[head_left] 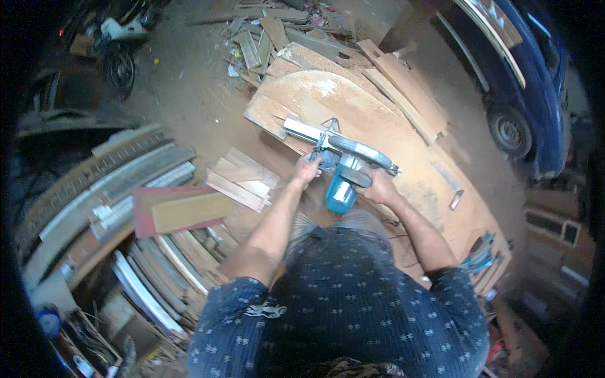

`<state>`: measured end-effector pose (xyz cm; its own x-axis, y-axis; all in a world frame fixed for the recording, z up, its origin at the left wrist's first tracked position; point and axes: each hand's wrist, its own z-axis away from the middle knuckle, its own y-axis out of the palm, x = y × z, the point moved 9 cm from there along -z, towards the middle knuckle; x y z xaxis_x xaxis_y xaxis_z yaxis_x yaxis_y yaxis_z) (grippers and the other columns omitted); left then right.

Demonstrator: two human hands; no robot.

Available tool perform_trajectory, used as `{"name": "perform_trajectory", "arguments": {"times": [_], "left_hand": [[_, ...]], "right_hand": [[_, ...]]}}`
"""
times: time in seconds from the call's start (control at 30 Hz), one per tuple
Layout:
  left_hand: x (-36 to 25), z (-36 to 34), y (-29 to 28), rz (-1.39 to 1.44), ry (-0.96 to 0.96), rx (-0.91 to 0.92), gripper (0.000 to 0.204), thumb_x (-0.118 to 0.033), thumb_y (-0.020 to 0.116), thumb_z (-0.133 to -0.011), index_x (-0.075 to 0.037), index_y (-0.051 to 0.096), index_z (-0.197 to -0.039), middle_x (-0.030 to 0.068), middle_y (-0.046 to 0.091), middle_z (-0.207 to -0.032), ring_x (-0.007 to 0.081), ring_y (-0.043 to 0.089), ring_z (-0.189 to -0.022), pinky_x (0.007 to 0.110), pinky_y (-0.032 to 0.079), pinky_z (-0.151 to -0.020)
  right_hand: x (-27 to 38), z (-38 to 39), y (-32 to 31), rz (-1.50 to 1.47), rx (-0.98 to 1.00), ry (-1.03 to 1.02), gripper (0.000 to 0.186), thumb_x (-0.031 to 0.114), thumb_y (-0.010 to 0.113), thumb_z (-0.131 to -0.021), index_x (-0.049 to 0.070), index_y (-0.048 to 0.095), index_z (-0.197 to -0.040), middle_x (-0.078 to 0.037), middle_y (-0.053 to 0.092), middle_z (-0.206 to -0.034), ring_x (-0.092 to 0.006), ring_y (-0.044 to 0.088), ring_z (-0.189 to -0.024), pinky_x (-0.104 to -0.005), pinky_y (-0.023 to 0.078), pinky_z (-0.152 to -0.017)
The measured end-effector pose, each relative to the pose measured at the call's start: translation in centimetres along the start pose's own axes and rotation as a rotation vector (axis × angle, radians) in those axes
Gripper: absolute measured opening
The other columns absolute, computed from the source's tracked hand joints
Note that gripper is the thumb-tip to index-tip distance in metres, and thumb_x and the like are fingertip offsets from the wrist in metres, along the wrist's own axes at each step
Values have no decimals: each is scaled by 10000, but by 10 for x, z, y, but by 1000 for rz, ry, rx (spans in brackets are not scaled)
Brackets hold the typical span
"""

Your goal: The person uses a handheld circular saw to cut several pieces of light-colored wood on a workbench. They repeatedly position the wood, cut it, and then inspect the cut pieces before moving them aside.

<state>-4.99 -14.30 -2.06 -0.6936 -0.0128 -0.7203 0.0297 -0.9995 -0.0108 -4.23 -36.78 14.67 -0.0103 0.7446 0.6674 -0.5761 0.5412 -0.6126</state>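
A teal and grey circular saw lies across the near edge of a sawdust-covered wooden bench. Its dark rear handle is in my right hand, fingers wrapped round it. My left hand is closed at the saw's left front side, by the base plate; exactly which part it grips is partly hidden. A pale, narrow strip juts out to the left from under the saw's front end. Whether the blade touches wood cannot be seen.
Long boards lie along the bench's far side, with scrap wood beyond. At right are a small red object and another teal power tool. Stacked planks and short boards are left. A blue vehicle stands far right.
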Motion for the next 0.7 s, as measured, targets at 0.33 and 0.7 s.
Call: {"name": "perform_trajectory", "arguments": {"times": [0.33, 0.7], "left_hand": [[-11, -2, -21, -33, -1, 35, 298, -264, 651, -969, 10, 670, -1086, 77, 701, -882, 120, 637, -628, 284, 561, -580], [-12, -14, -31, 35, 61, 20, 349, -309, 696, -931, 20, 659, -1042, 89, 694, -840, 141, 648, -603, 300, 555, -531]], "right_hand": [[37, -12, -4, 33, -26, -101, 271, 234, 768, -753, 55, 699, -945, -225, 708, -884, -415, 687, -847, -475, 535, -758], [39, -23, 1, -37, -15, -95, 281, 167, 782, -742, 44, 697, -980, -197, 715, -874, -379, 695, -830, -441, 537, -763]]}}
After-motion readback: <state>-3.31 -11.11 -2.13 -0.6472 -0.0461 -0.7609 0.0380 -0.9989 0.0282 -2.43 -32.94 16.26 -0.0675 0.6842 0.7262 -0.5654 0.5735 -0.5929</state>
